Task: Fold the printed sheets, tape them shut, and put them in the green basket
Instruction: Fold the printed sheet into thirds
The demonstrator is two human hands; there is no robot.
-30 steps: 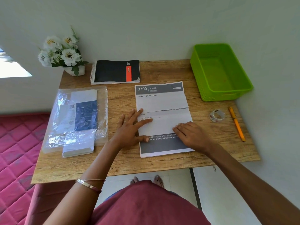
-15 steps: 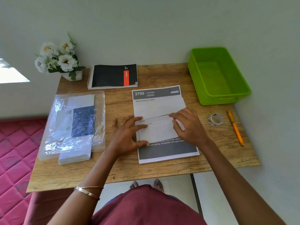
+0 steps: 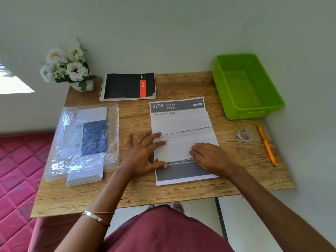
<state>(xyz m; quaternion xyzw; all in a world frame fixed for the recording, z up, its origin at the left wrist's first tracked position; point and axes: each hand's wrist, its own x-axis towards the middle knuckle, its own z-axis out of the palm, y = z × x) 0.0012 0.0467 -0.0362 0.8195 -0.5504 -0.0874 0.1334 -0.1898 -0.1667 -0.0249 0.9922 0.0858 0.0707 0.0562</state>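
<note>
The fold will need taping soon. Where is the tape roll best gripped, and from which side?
Grip the tape roll across its outer rim, thumb and fingers on opposite sides, coming from above with the right hand. It lies tilted with its open core facing up; only the pencil sits close on its right.

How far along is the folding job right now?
Done: nothing; the green basket holds nothing. In hand: left hand and right hand press flaps on the printed sheet. Left: taping with the tape roll, basketing.
</note>
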